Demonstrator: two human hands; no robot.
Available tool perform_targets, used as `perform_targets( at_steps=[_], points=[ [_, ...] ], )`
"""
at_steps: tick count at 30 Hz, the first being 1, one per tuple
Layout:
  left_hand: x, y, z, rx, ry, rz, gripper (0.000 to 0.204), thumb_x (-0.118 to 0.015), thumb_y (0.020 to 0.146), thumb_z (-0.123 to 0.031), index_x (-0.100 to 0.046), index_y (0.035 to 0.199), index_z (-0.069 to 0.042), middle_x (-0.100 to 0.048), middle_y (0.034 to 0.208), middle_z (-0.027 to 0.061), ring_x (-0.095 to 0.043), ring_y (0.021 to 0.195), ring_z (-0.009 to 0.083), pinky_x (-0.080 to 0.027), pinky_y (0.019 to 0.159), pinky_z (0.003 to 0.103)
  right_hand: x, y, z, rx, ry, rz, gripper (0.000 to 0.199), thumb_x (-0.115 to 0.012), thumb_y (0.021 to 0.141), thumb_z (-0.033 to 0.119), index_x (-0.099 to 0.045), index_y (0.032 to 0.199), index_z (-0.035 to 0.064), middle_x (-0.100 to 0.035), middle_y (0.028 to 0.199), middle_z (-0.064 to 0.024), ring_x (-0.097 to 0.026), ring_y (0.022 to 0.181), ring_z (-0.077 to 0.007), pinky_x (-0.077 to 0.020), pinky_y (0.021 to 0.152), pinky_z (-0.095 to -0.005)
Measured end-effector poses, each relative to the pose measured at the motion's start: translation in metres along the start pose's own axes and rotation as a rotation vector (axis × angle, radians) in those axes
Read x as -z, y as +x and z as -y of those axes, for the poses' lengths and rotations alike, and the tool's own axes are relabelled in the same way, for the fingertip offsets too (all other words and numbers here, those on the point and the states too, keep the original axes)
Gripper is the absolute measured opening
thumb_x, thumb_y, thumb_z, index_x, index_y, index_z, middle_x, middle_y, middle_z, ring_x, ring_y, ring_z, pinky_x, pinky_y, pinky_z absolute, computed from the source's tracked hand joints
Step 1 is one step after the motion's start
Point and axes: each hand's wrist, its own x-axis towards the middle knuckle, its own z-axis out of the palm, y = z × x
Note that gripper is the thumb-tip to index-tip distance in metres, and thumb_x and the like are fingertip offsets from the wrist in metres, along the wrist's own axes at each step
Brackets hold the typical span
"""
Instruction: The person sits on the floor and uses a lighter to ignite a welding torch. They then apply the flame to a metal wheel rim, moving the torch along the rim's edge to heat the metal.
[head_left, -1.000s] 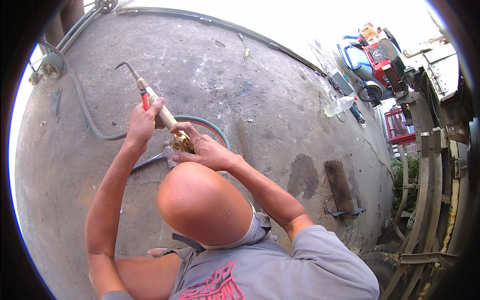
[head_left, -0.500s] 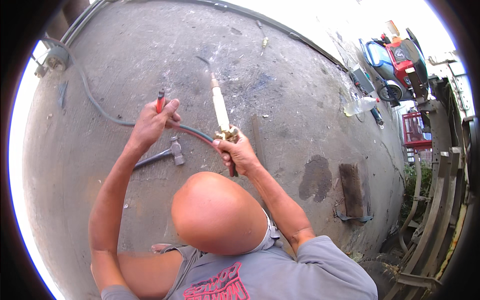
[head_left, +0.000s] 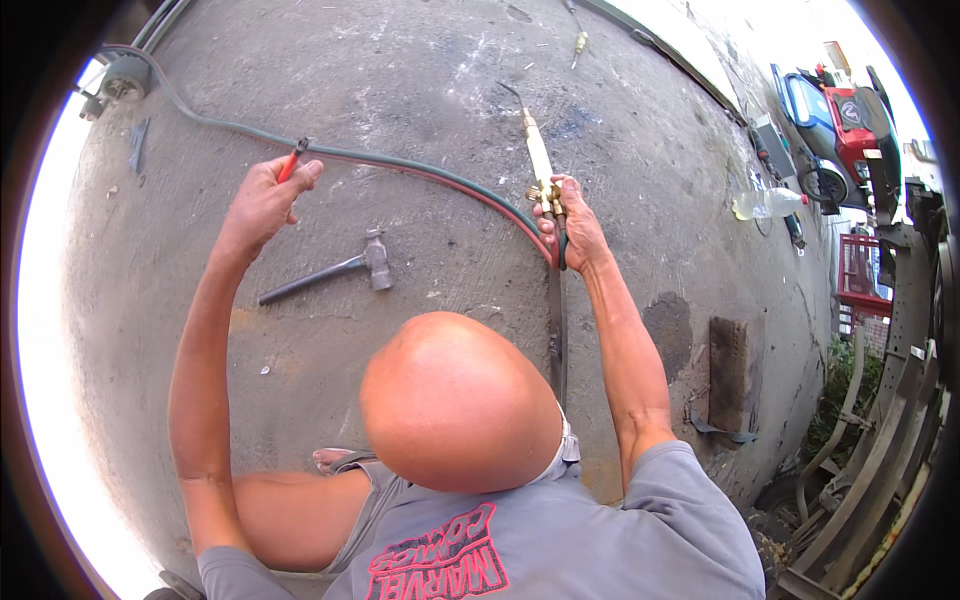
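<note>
In my left hand (head_left: pixel 258 208), raised at the left, is a red lighter (head_left: pixel 291 165) with its dark top pointing up and away. My right hand (head_left: pixel 577 228) is wrapped round the brass valve end of a gas torch (head_left: pixel 539 152). The torch has a pale handle, and its thin bent tip points away over the concrete. A green and red pair of hoses (head_left: pixel 430 174) curves from the far left to the torch's rear end. No flame can be made out. Between my arms a ball-peen hammer (head_left: pixel 376 262) lies on the ground.
A flat metal bar (head_left: pixel 557 345) lies below my right hand. A dark block (head_left: pixel 733 372) is at the right, beyond my right forearm. Farther right are a plastic bottle (head_left: pixel 770 204), a red machine (head_left: pixel 850 125) and stacked metal rails (head_left: pixel 880 460). A screwdriver (head_left: pixel 579 47) lies far ahead.
My hands have moved apart: the left one with the lighter went left, away from the hoses, and the right one carried the torch to the right. The whole view has also shifted.
</note>
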Motion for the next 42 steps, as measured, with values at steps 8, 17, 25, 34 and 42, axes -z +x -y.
perform_targets(
  at_steps=[8,17,25,34,42],
  points=[
    [-0.031,-0.009,0.023,0.059,0.337,0.136,0.076,-0.078,0.083,-0.080,-0.057,0.071,-0.008,-0.050,0.065,0.0022,-0.050,0.066,0.0160,-0.040,0.057,0.040,0.026,0.043,0.063,-0.062,-0.320,-0.039,0.086,-0.085,0.091,0.008,-0.032,0.159,0.0136,-0.070,0.106,-0.0130,-0.065,0.063,-0.0133,-0.0554,0.047,-0.0249],
    [-0.061,-0.012,0.040,0.045,0.366,0.258,0.069,-0.055,0.107,-0.058,-0.043,0.072,0.000,-0.034,0.068,0.0076,-0.038,0.064,0.0164,-0.034,0.058,0.045,-0.050,0.034,0.060,0.058,-0.994,-0.118,0.107,-0.080,0.085,0.006,-0.016,0.171,0.0139,-0.069,0.108,-0.0199,-0.065,0.063,-0.0189,-0.0553,0.052,-0.0341],
    [-0.069,-0.017,0.014,-0.048,0.295,0.251,0.058,-0.053,0.108,-0.046,-0.055,0.084,0.006,-0.056,0.073,0.0208,-0.054,0.067,0.0264,-0.046,0.068,0.046,-0.179,0.072,-0.074,0.097,-0.738,-0.202,0.111,-0.073,0.086,0.002,-0.005,0.172,0.0216,-0.056,0.132,-0.0334,-0.072,0.102,-0.0427,-0.0606,0.086,-0.0508],
    [-0.047,-0.061,-0.036,-0.157,0.468,0.378,0.047,-0.052,0.108,-0.034,-0.063,0.087,0.007,-0.063,0.079,0.0280,-0.060,0.070,0.0416,-0.048,0.072,0.050,-0.175,0.067,-0.092,0.074,-1.128,-0.112,0.095,-0.074,0.088,0.011,-0.026,0.170,0.0216,-0.044,0.138,-0.0292,-0.060,0.121,-0.0542,-0.0506,0.107,-0.0589],
    [-0.042,-0.092,-0.037,-0.196,0.426,0.457,0.048,-0.049,0.107,-0.035,-0.070,0.094,0.006,-0.072,0.092,0.0320,-0.069,0.087,0.0513,-0.053,0.083,0.058,-0.205,0.009,-0.098,0.454,-1.173,0.494,0.043,-0.075,0.097,0.023,-0.064,0.134,0.0029,-0.070,0.112,-0.0208,-0.068,0.110,-0.0441,-0.0543,0.096,-0.0525]
  ],
)
